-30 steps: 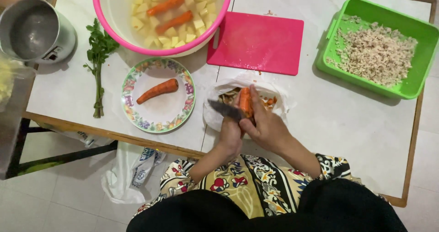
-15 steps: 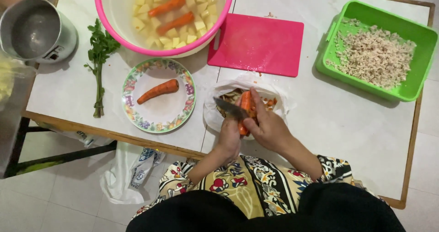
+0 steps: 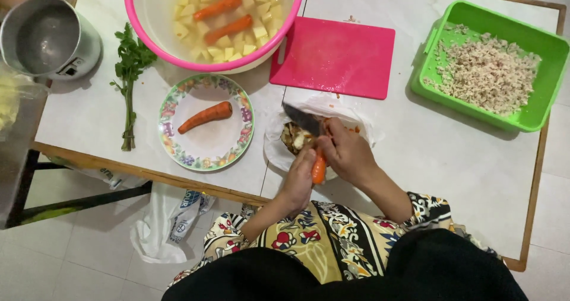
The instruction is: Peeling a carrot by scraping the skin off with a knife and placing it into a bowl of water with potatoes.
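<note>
While the pink-rimmed bowl (image 3: 155, 37) at twelve o'clock holds potato cubes and two carrots in water, a green tub (image 3: 537, 114) at two o'clock holds minced bits. White table (image 3: 451, 152), tiled floor. Left hand (image 3: 298, 179) is closed around an orange carrot (image 3: 319, 169); right hand (image 3: 347, 152) grips a knife (image 3: 301, 118) over a peel-filled plastic bag (image 3: 276, 149) at centre.

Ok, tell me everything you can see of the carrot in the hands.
The carrot is orange and tapered; only a short stretch shows between the fingers. The left hand grips it, and the right hand holds a knife with a dark blade beside its far end. It is held over a white plastic bag of peelings near the table's front edge.
</note>
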